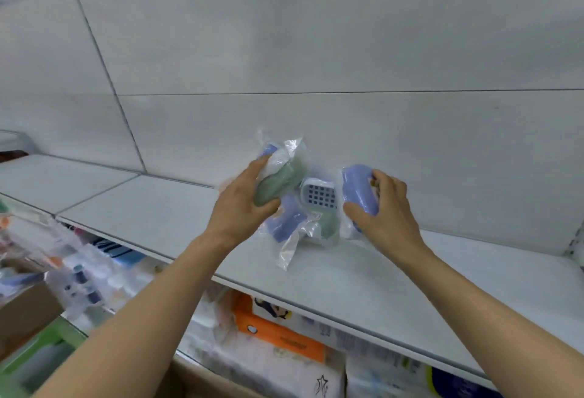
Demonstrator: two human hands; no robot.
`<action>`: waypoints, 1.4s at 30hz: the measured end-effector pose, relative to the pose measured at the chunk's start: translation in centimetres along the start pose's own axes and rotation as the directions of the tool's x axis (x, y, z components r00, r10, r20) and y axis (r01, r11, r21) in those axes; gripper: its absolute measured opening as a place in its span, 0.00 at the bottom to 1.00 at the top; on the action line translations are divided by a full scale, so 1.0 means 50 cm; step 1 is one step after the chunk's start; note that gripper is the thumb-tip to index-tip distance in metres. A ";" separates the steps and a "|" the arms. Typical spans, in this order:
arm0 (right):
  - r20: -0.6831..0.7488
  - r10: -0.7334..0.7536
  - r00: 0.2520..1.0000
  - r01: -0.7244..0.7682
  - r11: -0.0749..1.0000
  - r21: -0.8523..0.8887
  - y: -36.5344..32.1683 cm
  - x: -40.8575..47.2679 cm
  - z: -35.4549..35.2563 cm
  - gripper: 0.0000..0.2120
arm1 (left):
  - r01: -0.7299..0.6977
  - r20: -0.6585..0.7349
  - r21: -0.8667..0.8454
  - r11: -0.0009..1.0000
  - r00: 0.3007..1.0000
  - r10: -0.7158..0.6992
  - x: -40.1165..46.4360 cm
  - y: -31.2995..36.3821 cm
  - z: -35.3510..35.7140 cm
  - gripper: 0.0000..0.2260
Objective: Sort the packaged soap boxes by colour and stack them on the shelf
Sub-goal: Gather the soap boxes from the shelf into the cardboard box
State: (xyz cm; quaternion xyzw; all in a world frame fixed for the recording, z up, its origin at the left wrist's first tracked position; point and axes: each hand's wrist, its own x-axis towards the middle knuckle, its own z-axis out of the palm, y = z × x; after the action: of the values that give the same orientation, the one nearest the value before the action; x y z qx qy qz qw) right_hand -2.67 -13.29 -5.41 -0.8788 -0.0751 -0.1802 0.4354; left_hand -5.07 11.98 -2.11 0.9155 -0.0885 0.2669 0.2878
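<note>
A small heap of soap boxes in clear plastic bags lies on the white shelf (158,208). My left hand (243,208) grips a green soap box (279,181) in its bag, lifted above the heap. My right hand (384,208) holds a purple soap box (358,187) at the heap's right side. Between my hands sits a white box with a dark grid insert (319,197). Below it lie another purple box (289,220) and a green one (328,227), partly hidden by crumpled plastic.
A white tiled wall (316,50) backs the shelf. Under the shelf edge sit packed goods, among them an orange carton (275,334) and bagged items at the left (79,284). A cardboard box (25,312) stands at lower left.
</note>
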 end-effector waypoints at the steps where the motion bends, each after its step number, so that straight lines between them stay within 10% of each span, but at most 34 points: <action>1: -0.026 -0.069 0.997 0.069 0.998 -0.008 -0.023 -0.017 0.006 0.33 | -0.004 -0.036 -0.013 1.000 0.999 0.003 -0.026 -0.008 -0.024 0.32; 9: -0.036 -0.450 0.892 0.449 0.893 -0.029 -0.266 -0.193 0.192 0.35 | 0.148 -0.194 -0.001 0.989 0.970 -0.145 -0.282 -0.169 -0.286 0.33; 24: 0.197 -0.505 0.840 0.472 0.861 0.192 -0.776 -0.599 0.800 0.33 | 0.516 -0.318 0.190 0.836 0.837 -0.444 -0.796 -0.613 -0.866 0.33; 42: 0.417 -0.488 0.767 0.479 0.868 0.135 -1.041 -0.407 1.457 0.33 | 0.639 -0.261 0.005 0.769 0.743 -0.616 -0.672 -1.285 -1.090 0.33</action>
State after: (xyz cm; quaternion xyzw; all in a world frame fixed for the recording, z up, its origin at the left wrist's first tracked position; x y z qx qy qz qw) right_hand -18.22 76.66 -15.24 -0.8426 -0.3963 -0.0828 0.3551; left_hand -36.94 96.17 -13.38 0.8640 0.2733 0.2690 0.3261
